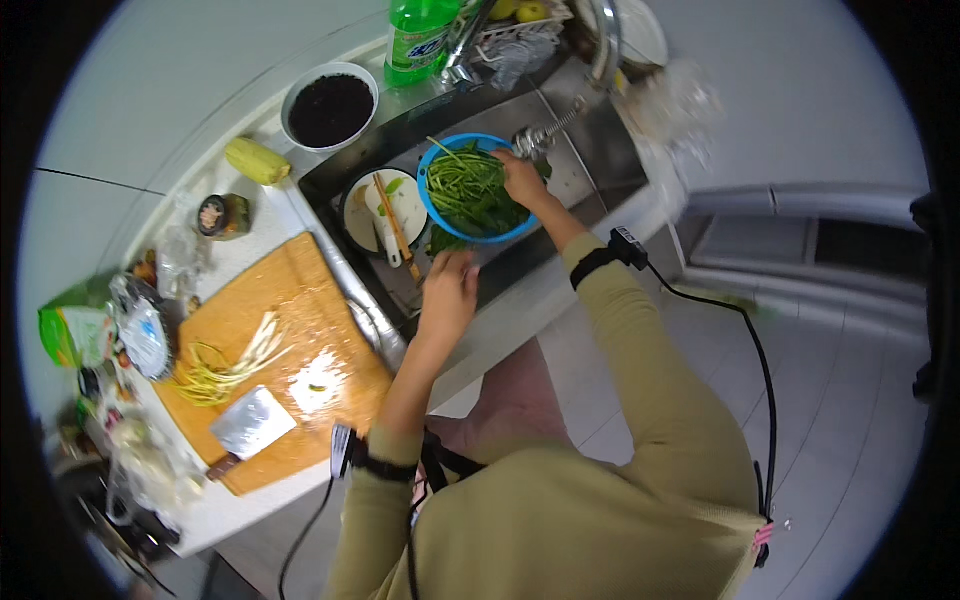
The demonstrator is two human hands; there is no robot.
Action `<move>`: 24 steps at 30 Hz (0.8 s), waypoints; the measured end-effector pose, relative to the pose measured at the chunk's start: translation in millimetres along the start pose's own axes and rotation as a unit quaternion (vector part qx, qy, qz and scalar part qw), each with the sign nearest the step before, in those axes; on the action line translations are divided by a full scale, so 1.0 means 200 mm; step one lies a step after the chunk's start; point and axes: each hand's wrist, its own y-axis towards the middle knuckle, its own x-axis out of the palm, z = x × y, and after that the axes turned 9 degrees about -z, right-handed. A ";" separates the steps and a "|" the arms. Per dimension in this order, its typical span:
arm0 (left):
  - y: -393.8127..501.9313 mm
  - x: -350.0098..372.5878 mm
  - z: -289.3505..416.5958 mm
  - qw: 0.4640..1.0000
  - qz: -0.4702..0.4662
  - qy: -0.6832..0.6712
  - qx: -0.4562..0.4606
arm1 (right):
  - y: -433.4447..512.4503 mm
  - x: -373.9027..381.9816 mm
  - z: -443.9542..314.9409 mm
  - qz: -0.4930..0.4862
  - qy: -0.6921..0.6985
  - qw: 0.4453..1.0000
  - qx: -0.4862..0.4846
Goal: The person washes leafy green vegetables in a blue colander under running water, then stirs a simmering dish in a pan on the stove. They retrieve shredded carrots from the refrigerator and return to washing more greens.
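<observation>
A blue plastic basin [448, 223] full of leafy green vegetables [469, 184] stands in the steel sink [615, 135], beneath the spring-necked faucet [534, 141]. At the basin's right rim is my right hand [521, 178], its fingertips over the edge; whether they grip it is unclear. My left hand [450, 285] is above the sink's front edge, just below the basin, fingers partly bent, near some dark green leaves [444, 240]. Whether it holds anything is hidden. Left of the basin, a white dish with a dark rim [411, 206] bears chopsticks [391, 217] and a white-handled utensil [391, 244].
Left of the sink, a wooden cutting board [300, 292] holds a cleaver [255, 424] and pale and yellow strips [251, 356]. Along the wall stand a peeled-looking gourd [257, 161], a jar [223, 216], a white bowl of dark contents [330, 112] and a green bottle [420, 45].
</observation>
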 end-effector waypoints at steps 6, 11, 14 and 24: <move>0.92 0.59 -0.31 0.956 0.046 0.282 -0.064 | 0.35 0.06 0.37 -0.202 -0.180 0.963 0.011; 0.84 0.66 -0.57 0.875 -0.115 0.388 -0.265 | 0.37 0.10 0.37 -0.104 0.187 0.966 -0.142; 0.82 0.64 -0.59 0.854 -0.156 0.402 -0.292 | 0.37 0.13 0.27 -0.176 -0.092 0.976 -0.093; 0.80 0.76 -0.48 0.952 0.133 0.060 -0.269 | 0.43 0.08 0.01 -0.023 -0.001 0.995 -0.096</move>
